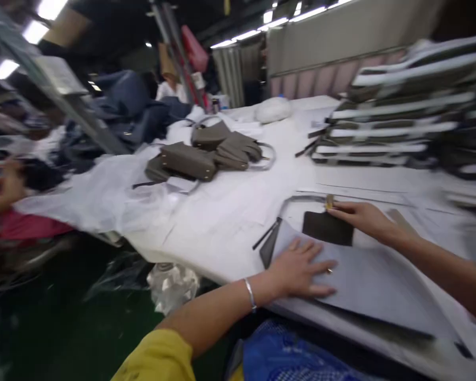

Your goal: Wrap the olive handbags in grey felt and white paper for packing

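Grey sheet (381, 286) under flat left hand (301, 270), bags (206, 153) piled beyond

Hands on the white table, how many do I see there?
2. The left hand lies flat on the grey sheet at the near edge; the right hand touches the dark patch behind it. Blur could hide others farther off.
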A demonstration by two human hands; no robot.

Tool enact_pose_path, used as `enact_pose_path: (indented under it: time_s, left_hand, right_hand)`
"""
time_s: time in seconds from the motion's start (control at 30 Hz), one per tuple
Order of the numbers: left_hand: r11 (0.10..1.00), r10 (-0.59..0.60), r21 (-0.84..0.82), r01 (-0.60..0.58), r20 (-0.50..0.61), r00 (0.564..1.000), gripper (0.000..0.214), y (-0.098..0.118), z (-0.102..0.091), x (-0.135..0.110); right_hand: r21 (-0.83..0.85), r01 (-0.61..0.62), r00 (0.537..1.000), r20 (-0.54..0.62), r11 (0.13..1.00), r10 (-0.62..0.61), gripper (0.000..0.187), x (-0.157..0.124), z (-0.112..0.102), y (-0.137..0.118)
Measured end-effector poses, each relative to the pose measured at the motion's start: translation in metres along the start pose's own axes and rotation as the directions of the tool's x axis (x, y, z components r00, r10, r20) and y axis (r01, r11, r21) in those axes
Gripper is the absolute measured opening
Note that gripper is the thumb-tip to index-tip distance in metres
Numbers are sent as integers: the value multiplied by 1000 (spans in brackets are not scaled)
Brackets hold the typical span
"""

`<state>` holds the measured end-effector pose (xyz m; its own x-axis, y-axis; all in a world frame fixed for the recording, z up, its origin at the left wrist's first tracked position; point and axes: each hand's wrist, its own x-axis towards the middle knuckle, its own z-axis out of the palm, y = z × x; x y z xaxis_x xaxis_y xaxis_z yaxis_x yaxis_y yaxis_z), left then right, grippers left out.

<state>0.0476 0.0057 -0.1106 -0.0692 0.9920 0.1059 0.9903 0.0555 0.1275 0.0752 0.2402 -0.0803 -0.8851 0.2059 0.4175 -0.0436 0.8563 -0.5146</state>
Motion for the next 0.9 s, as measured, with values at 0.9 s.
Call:
enact_pose_path:
  time_s: [0.9]
  left_hand:
    - [886,387,-27,-463,-507,770,38,-11,38,-20]
  right_hand:
    - [-51,341,920,225,939,-322,55,-150,13,-9]
